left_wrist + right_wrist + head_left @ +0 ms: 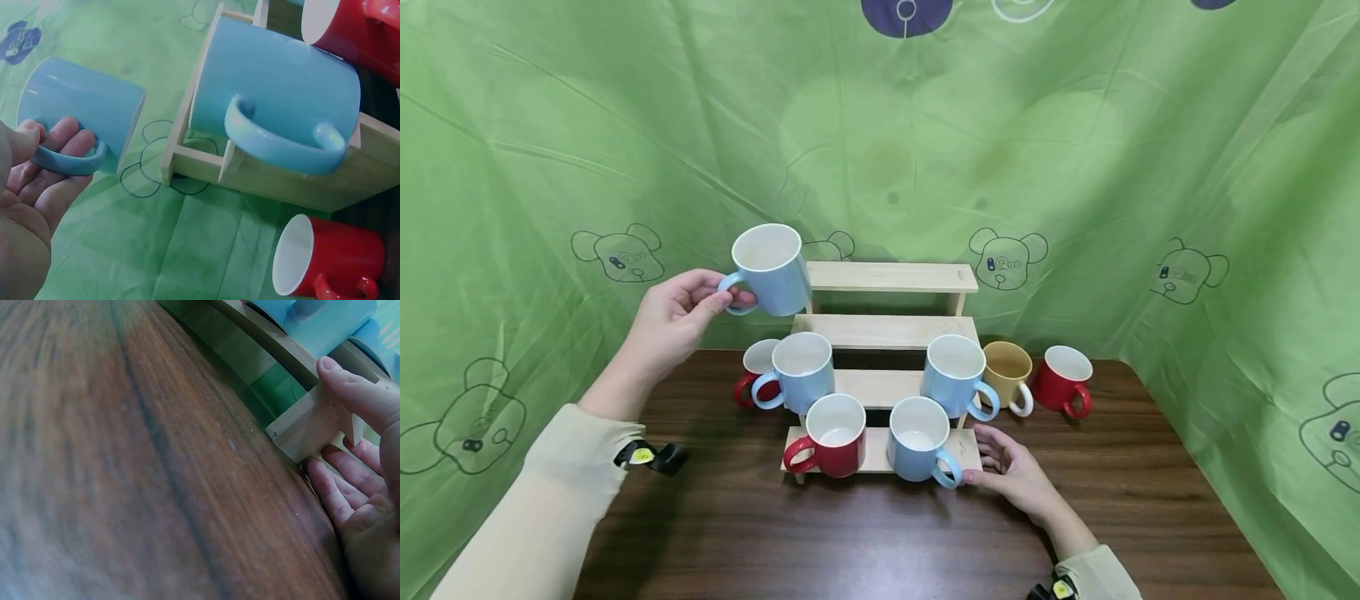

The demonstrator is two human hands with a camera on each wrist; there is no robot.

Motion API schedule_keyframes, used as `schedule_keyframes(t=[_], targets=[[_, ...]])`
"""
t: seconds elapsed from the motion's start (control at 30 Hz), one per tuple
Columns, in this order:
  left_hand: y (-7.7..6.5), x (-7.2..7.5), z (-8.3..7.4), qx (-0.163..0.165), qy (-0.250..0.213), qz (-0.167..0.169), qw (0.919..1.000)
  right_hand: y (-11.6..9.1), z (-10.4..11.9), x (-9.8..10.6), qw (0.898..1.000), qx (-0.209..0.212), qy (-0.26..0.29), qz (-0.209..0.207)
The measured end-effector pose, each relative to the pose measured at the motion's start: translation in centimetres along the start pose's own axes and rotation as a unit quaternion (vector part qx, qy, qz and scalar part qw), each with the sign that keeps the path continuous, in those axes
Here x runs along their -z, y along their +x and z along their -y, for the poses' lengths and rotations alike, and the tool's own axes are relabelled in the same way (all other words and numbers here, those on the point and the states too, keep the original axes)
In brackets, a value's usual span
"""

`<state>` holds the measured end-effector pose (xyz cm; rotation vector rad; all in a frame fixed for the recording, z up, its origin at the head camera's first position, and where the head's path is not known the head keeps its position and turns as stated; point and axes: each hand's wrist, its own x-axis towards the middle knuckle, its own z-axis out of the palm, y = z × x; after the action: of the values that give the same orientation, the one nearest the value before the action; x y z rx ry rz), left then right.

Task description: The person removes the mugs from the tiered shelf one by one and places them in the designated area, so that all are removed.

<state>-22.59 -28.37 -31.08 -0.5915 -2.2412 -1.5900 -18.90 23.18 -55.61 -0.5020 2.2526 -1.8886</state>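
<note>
Head view: left hand (673, 321) pinches light-blue cylindrical ceramic mug (782, 282) by its handle (69, 164); right hand (1011, 473) grips pale wooden stepped rack (887, 332). Keep mug upright, rack braced.

Long cream sleeves (553, 487) are worn, and at both cuffs black wrist straps (667, 460) are fitted, each marked with a yellow patch (642, 456).

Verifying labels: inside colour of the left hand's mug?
White; the held mug shows its interior best in the head view.
</note>
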Motion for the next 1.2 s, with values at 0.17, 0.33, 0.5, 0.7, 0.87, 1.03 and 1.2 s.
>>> schedule_keyframes(t=[0.17,0.33,0.5,0.7,0.87,1.03,1.2], targets=[[-0.8,0.7,0.1,0.004,-0.009,-0.016,0.9998,-0.1,0.2,-0.1,1.000,-0.006,0.005,0.001],[-1.5,1.3,0.4,0.015,0.001,-0.030,0.9994,-0.1,0.3,-0.1,1.000,0.001,0.006,0.002],[-2.0,1.8,0.8,0.022,0.011,-0.045,0.9987,-0.1,0.2,-0.2,1.000,0.008,0.008,0.005],[-2.6,2.5,2.0,0.012,-0.018,-0.070,0.9973,-0.2,0.0,-0.1,1.000,0.004,0.006,0.003],[-3.3,3.0,3.1,0.021,0.003,-0.097,0.9950,-0.1,0.2,-0.1,1.000,-0.013,0.007,-0.001],[-4.0,3.3,4.6,0.037,-0.008,-0.115,0.9926,0.0,0.4,0.0,1.000,-0.015,0.008,0.003],[-4.7,3.6,5.7,0.043,0.006,-0.124,0.9914,0.0,0.3,0.0,1.000,-0.013,0.009,0.004]])
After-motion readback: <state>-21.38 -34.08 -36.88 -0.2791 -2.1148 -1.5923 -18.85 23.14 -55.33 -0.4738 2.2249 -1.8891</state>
